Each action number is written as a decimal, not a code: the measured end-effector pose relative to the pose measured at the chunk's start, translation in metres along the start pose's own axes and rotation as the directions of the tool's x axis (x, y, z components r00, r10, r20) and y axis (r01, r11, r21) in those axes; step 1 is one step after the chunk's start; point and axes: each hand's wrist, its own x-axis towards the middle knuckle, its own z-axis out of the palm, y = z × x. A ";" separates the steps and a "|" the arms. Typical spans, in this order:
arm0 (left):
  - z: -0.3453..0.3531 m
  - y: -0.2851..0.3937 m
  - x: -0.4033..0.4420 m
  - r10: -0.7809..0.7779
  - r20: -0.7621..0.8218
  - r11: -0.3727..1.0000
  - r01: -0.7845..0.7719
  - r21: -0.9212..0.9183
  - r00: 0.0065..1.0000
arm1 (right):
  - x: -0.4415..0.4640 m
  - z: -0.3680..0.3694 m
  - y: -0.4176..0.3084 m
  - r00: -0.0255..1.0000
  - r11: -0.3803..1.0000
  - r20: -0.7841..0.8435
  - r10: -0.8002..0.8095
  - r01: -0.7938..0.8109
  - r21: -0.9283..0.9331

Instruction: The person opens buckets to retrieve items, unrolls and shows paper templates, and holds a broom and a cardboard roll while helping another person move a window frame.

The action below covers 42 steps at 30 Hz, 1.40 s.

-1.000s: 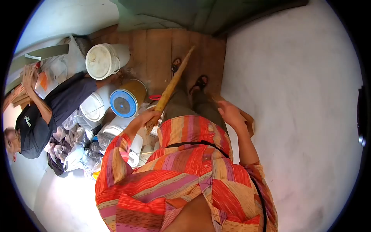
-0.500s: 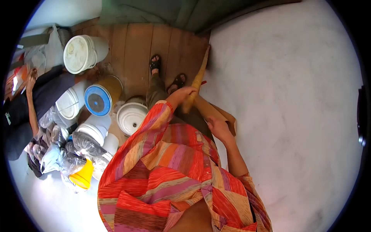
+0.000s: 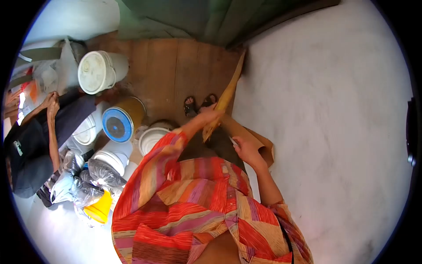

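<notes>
My left hand [image 3: 212, 115] is wrapped round a long yellow-brown strip [image 3: 231, 90] that tapers to a point at its far end; it looks like a dried leaf sheath, with a ragged near end. My right hand [image 3: 249, 152] is closed, nearer my body and to the right. A thin pale, blade-like object [image 3: 233, 140] sticks out of it, mostly hidden by the fingers. Just beyond this hand lies a curled brown sheet [image 3: 267, 152], like card or thick paper, partly covered by the hand. My feet in dark sandals stand beyond the strip.
Left of me stand a white lidded bucket [image 3: 93, 72], a yellow bucket with a blue lid [image 3: 118, 125], a white basin [image 3: 151, 140], filled plastic bags [image 3: 103, 172] and a small yellow tub [image 3: 99, 207]. Another person [image 3: 33, 136] sits at far left. A pale wall [image 3: 325, 132] borders my right.
The near end of the strip has dropped slightly towards me, with my left hand lower on it. My feet have drawn closer together. The view has shifted, moving the buckets down and right.
</notes>
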 end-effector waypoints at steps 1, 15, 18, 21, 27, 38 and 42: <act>0.006 0.002 0.031 -0.018 -0.017 0.998 0.019 0.056 1.000 | -0.006 0.004 0.004 1.000 0.999 -0.003 0.011 -0.011 0.031; -0.070 -0.078 -0.137 -0.129 0.037 0.808 0.126 -0.575 0.991 | -0.001 0.018 -0.024 0.999 0.998 0.014 0.042 -0.043 0.049; -0.072 -0.075 -0.160 -0.158 -0.046 0.868 0.117 -0.483 0.986 | 0.014 0.026 -0.033 0.998 0.999 0.063 0.028 -0.030 0.030; -0.061 -0.056 -0.101 -0.019 0.100 0.945 0.050 -0.323 0.995 | 0.016 0.021 -0.062 0.997 0.998 0.079 0.022 -0.018 -0.052; -0.084 -0.044 0.025 -0.108 0.198 0.954 0.157 -0.256 0.974 | 0.011 0.025 -0.065 0.993 0.995 0.090 0.075 -0.068 -0.076; -0.119 -0.139 -0.176 -0.136 -0.093 0.718 0.034 -0.696 0.986 | 0.016 0.052 -0.036 0.991 0.992 0.133 -0.032 0.048 -0.115; -0.102 -0.108 -0.146 -0.035 -0.088 0.792 -0.026 -0.610 0.996 | 0.022 0.047 -0.056 0.990 0.991 0.118 -0.072 0.084 -0.104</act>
